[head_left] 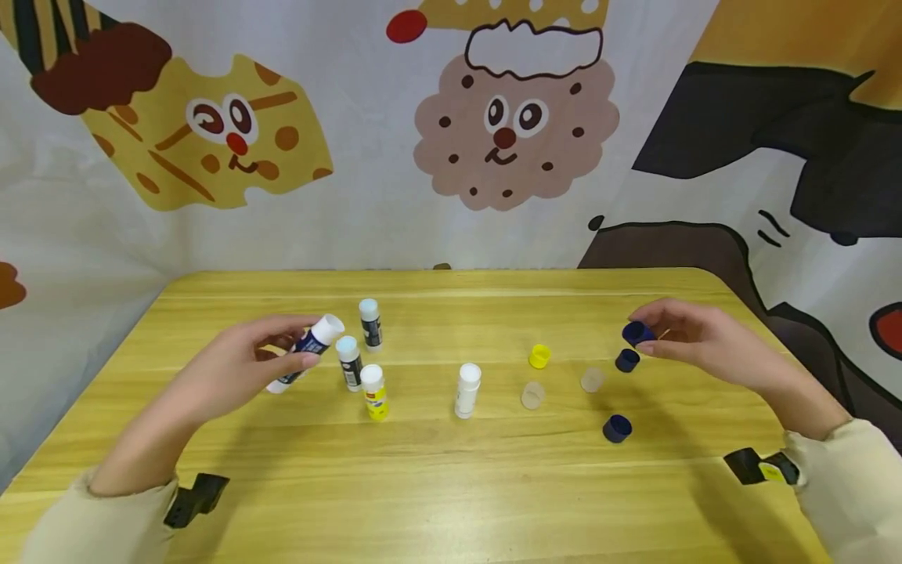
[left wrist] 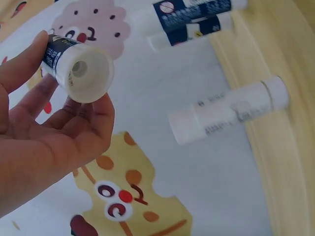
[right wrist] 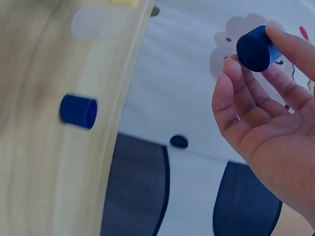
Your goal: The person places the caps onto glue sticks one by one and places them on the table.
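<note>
My left hand (head_left: pixel 243 364) grips a glue stick (head_left: pixel 312 339) with a dark blue label, tilted above the left side of the table. In the left wrist view its white end faces the camera, hollow and without a cap. Over the right side, my right hand (head_left: pixel 694 337) pinches a dark blue cap (right wrist: pixel 256 49) between thumb and fingers. Close under it stands another dark blue cap (head_left: pixel 627 361). Beside my left hand are two upright glue sticks with dark labels, a nearer one (head_left: pixel 350 365) and a farther one (head_left: pixel 370 326), plus a yellow glue stick (head_left: pixel 375 393).
A white glue stick (head_left: pixel 467 392) stands mid-table. To its right lie a yellow cap (head_left: pixel 539 356), two translucent caps (head_left: pixel 532 395) and, nearer the front, a dark blue cap (head_left: pixel 617 428). A cartoon-printed cloth (head_left: pixel 380 204) hangs behind the wooden table (head_left: pixel 423 493).
</note>
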The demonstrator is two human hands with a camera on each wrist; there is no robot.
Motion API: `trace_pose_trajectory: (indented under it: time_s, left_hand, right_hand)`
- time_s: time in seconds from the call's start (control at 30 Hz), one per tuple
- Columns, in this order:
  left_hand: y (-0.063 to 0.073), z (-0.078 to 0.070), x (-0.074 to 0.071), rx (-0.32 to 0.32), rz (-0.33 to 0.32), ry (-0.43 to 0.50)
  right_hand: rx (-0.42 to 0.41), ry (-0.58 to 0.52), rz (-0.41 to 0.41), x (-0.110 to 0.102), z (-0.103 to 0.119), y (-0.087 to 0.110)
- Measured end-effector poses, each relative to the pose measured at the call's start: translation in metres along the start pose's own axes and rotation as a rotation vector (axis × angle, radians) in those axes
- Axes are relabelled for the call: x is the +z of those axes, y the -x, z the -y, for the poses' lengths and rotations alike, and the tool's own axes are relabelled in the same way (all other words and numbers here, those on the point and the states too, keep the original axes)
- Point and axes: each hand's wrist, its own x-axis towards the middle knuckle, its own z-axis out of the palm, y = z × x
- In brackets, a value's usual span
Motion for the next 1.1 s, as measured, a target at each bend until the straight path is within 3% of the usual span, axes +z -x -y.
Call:
trace_pose_trajectory:
  time_s: [0.27,0.63,0.83,1.1]
  left_hand:
    - [-0.013,-0.024,0.004,-0.02,-0.016,-0.029]
    - [-0.028,-0.054,0.012,0.024,-0.041,-0.021]
    - [-0.038,-0.066,0.022,0.053,-0.029,0.0]
    - [-0.049,-0.074,0.041,0.092,0.008,-0.002]
  right_hand:
    - [-0.085,-0.06,0.024,0.011,0.021,-0.02]
    - [-0.173,-0.082,0.041,0.024,0.045,-0.043]
    - [-0.263,-0.148,0.036,0.031,0.058,-0.054]
    - [-0.301,-0.225,0.073,0.046,0.069,-0.068]
